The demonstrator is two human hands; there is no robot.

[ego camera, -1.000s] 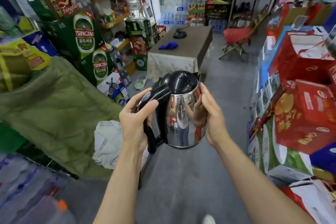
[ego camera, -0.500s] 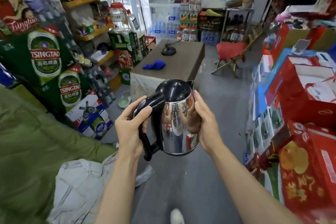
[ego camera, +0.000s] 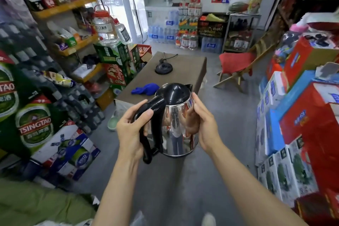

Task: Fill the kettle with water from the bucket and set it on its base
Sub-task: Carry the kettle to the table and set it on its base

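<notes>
A shiny steel kettle (ego camera: 176, 128) with a black lid and black handle is held in the air in front of me, lid shut. My left hand (ego camera: 131, 130) is wrapped around the handle. My right hand (ego camera: 203, 124) presses flat against the kettle's right side. Its round black base (ego camera: 163, 69) with a cord sits on a brown table (ego camera: 190, 71) straight ahead, well beyond the kettle. No bucket is in view.
A blue cloth (ego camera: 145, 89) lies on the table's near end. Beer cartons (ego camera: 34, 126) and shelves line the left; stacked red and blue boxes (ego camera: 300, 121) line the right. A folding chair with a red seat (ego camera: 236, 64) stands right of the table. Grey floor runs between.
I have moved forward down the aisle with the kettle in both hands; the table and base are closer, and the green cover and white cloth have slid to the lower left.
</notes>
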